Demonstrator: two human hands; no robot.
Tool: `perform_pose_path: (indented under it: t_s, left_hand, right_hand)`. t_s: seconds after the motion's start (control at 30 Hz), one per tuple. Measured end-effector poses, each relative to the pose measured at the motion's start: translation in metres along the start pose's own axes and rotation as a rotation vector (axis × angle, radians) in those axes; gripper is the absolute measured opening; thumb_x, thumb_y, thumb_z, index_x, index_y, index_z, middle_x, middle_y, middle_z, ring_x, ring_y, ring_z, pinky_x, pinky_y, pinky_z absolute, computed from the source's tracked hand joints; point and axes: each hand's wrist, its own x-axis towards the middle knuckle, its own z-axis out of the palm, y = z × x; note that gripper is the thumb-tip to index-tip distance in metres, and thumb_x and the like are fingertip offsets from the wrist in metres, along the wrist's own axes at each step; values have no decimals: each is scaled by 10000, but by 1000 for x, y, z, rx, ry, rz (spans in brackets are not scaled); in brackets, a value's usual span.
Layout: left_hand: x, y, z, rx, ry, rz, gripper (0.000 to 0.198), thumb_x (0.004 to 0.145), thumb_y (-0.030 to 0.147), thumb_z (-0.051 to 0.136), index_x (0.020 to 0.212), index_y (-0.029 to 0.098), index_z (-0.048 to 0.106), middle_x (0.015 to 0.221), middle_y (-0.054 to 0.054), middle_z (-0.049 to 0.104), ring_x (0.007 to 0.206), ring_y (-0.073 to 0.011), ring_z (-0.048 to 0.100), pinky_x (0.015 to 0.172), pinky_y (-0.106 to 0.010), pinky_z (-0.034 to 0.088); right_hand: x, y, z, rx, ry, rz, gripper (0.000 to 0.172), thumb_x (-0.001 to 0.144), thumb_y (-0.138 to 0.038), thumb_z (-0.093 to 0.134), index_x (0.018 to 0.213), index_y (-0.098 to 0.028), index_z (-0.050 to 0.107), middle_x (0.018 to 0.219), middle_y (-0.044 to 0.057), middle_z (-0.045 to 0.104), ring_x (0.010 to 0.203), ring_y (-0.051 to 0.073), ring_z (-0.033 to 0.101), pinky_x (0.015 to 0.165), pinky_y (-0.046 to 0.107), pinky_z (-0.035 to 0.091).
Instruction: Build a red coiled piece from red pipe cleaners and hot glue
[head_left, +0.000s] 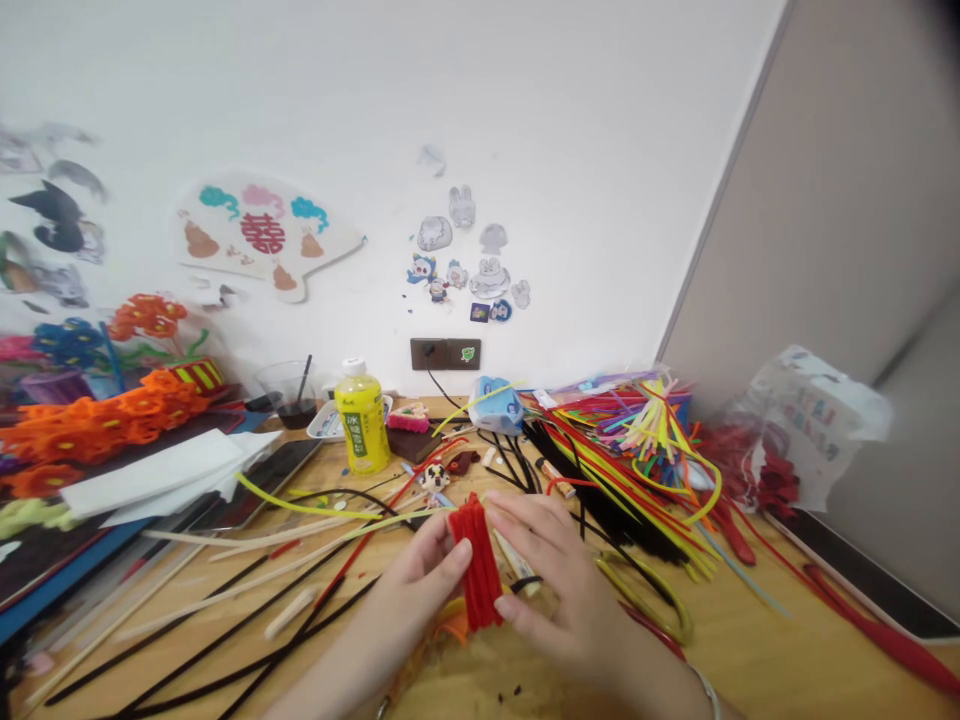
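Note:
A flat red panel of pipe cleaners (478, 568), several stems side by side, stands slightly tilted above the table. My left hand (424, 575) grips its left side, thumb across the front and fingers behind. Closed on its right side is my right hand (562, 580), with the thumb at the lower right edge and the fingers near the top. Beneath the right hand lies a pale, narrow thing with a dark band (519, 568), partly hidden, whose kind I cannot make out. Some orange material (452, 622) shows below the panel.
Loose black pipe cleaners (247, 610) and cream ones cross the table at left. A yellow drink bottle (361, 418) stands at the back. Bundles of coloured pipe cleaners (622, 480) spread to the right. Orange flowers (112, 420) and white paper (161, 472) lie at far left.

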Motion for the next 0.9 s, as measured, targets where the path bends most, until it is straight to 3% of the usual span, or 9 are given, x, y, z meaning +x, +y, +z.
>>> perform_pose_path:
  t_s: [0.3,0.5,0.9]
  left_hand:
    - [-1,0,-2,46,-59,23,281,711,356,703,970,255,663,931,7,699,874,-161,606,822,-255,446]
    - [-2,-1,-1,26,-68,-4,309,669,359,738,946,238,673,842,-1,699,789,-153,597,746,-247,449]
    - [-5,3,0,74,-103,26,321,698,358,713,997,253,662,903,-5,687,849,-170,572,776,-258,422]
  right_hand:
    - [2,1,-1,36,-46,-19,555,859,-358,471,1368,-222,295,1383,40,395,1234,222,325,1031,411,291]
    - [-1,1,0,39,-57,-6,562,859,-399,463,1366,-223,298,1377,39,403,1239,231,312,1030,420,291]
    - [-1,0,-1,33,-100,-21,580,869,-466,428,1372,-232,261,1409,43,359,1268,225,298,1063,435,233]
